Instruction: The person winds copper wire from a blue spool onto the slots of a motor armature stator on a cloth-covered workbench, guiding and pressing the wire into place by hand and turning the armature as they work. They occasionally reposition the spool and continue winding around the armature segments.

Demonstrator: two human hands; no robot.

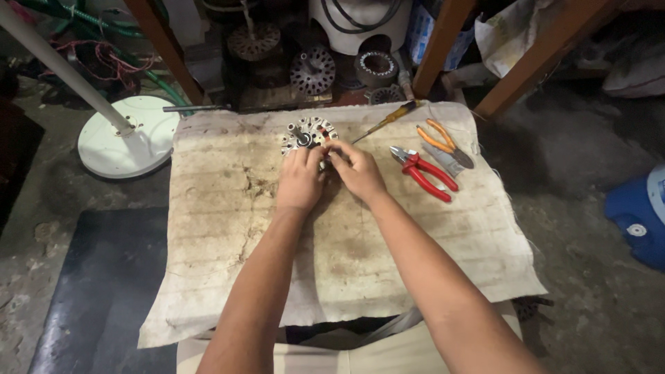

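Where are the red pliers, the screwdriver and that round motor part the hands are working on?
Red pliers (431,175): head view, on the red handles.
Screwdriver (393,118): head view, on the yellow handle.
Motor part (305,133): head view, on the wound ring just above the fingers.

Only 1 view is given, from a camera worn on the person's head. It looks steeply down and forward over a tabletop covered with a stained beige cloth (228,228), which fills the middle of the picture. The camera sits close: both bare forearms enter from the near edge and run up to the left hand (300,181) and the right hand (358,171), which meet at the centre, toward the far side of the cloth. Grey concrete floor (589,277) shows at left and right. At the far edge, brown wooden legs (443,41) and dim clutter cross the top.
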